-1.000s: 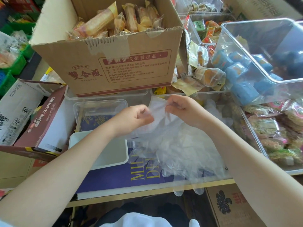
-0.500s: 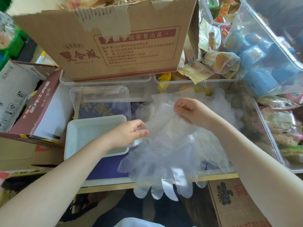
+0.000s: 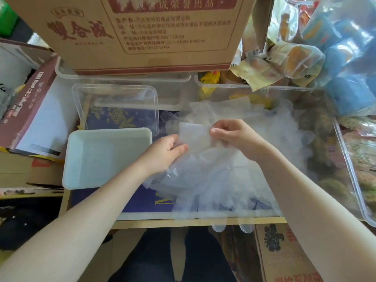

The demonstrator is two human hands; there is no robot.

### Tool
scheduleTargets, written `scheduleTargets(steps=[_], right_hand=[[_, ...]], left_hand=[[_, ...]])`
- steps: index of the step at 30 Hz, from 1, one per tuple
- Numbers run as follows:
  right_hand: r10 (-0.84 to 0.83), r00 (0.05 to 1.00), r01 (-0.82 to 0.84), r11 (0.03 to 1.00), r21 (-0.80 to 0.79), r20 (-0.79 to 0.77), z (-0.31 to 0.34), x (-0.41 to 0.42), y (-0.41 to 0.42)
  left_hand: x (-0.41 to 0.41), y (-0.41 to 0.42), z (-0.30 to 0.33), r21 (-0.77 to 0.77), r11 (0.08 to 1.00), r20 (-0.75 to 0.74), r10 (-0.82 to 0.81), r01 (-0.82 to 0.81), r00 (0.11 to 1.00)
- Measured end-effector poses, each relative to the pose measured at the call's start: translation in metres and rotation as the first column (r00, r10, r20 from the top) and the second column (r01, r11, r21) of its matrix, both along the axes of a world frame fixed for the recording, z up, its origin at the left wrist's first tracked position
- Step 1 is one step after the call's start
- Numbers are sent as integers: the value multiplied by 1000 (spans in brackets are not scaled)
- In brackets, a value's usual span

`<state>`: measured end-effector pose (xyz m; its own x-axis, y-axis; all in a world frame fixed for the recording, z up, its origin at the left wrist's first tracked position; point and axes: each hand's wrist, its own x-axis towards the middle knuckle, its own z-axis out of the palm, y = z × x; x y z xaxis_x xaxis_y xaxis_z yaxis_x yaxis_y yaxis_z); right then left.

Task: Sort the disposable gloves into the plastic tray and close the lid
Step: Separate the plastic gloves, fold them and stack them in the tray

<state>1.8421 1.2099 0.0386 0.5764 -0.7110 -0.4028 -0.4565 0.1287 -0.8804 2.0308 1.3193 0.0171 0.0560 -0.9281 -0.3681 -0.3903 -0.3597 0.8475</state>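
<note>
- Both hands are up on one folded clear glove (image 3: 194, 136): left hand (image 3: 164, 153) pinches its left edge, right hand (image 3: 236, 135) its right.
- The heap of disposable gloves (image 3: 219, 180) lies beneath them.
- The white plastic tray (image 3: 105, 159) sits just left, its clear lid (image 3: 116, 104) behind it.

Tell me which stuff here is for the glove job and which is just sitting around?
For the job: gloves, white tray, clear lid, left hand, right hand.
Just lying about: cardboard box, wrapped snacks, blue packets.
</note>
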Motion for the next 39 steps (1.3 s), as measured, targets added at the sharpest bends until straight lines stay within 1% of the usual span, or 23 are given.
scheduleTargets(steps=[2, 4, 5, 6, 7, 9, 10, 12, 15, 17, 19, 20, 21, 22, 25, 27, 30, 32, 34, 35, 36, 38, 39], right_hand=[[-112, 981, 74, 971, 229, 156, -8, -17, 0], [-248, 915, 76, 881, 467, 318, -18, -29, 6], [-309, 884, 90, 849, 520, 351, -23, -32, 10], [-350, 871, 127, 839, 529, 345, -28, -33, 14], [-361, 881, 178, 853, 491, 307, -30, -31, 18], [-316, 927, 246, 918, 311, 199, -29, -26, 24], [-292, 941, 251, 941, 227, 172, -30, -25, 26], [-290, 943, 267, 952, 148, 162, -29, -25, 27], [-340, 930, 326, 939, 110, 140, -31, -30, 25], [-372, 921, 362, 927, 102, 112, -34, -33, 25], [-398, 911, 387, 915, 111, 105, -36, -35, 26], [-406, 907, 392, 912, 124, 112, -36, -35, 27], [-403, 908, 388, 912, 132, 118, -36, -35, 28], [-393, 912, 378, 916, 133, 118, -35, -34, 29], [-360, 926, 348, 930, 115, 112, -28, -30, 33], [-352, 926, 342, 935, 93, 134, -22, -28, 35], [-374, 911, 366, 927, 79, 173, -21, -32, 36], [-393, 906, 382, 919, 97, 159, -27, -40, 35], [-368, 927, 363, 929, 77, 66, -38, -51, 34], [-328, 944, 328, 945, -1, -36, -45, -58, 33], [-296, 941, 278, 953, -125, -162, -52, -66, 32], [-307, 862, 139, 909, -394, -403, -65, -83, 25], [-315, 811, 60, 882, -467, -492, -70, -90, 20]], left_hand=[[-2, -1, -2, -6, 998, -30, 59, -60, 998], [-4, -1, -5, -15, 992, -38, 124, -125, 992], [-5, -2, -6, -9, 989, -40, 150, -151, 988], [-6, -2, -8, -1, 985, -50, 172, -172, 984], [-8, -3, -9, 10, 982, -68, 190, -190, 979], [-11, -4, -9, 21, 978, -92, 208, -207, 974], [-12, -5, -11, 21, 978, -85, 206, -205, 975], [-12, -3, -10, 30, 979, -35, 204, -204, 978], [-6, 2, -9, 43, 982, 53, 180, -182, 982], [0, 6, -6, 70, 993, 196, 83, -98, 977], [3, 8, -3, 122, 992, 383, -34, -15, 923], [3, 6, -1, 142, 990, 428, -81, 21, 900], [2, 3, 0, 143, 989, 428, -96, 37, 899], [0, -2, 2, 139, 989, 393, -93, 41, 915], [-15, -23, 5, 145, 989, 235, 6, -42, 972], [-26, -35, 3, 80, 989, 185, 111, -127, 976], [-36, -40, 0, -60, 959, 206, 284, -278, 936], [-41, -38, -2, -153, 933, 255, 356, -326, 899], [-42, -37, -4, -215, 908, 252, 407, -360, 878], [-41, -37, -5, -233, 901, 248, 418, -365, 874], [-40, -36, -6, -242, 901, 252, 416, -359, 874], [-38, -36, -9, -245, 916, 280, 380, -317, 882], [-38, -37, -10, -234, 926, 293, 358, -296, 887]])
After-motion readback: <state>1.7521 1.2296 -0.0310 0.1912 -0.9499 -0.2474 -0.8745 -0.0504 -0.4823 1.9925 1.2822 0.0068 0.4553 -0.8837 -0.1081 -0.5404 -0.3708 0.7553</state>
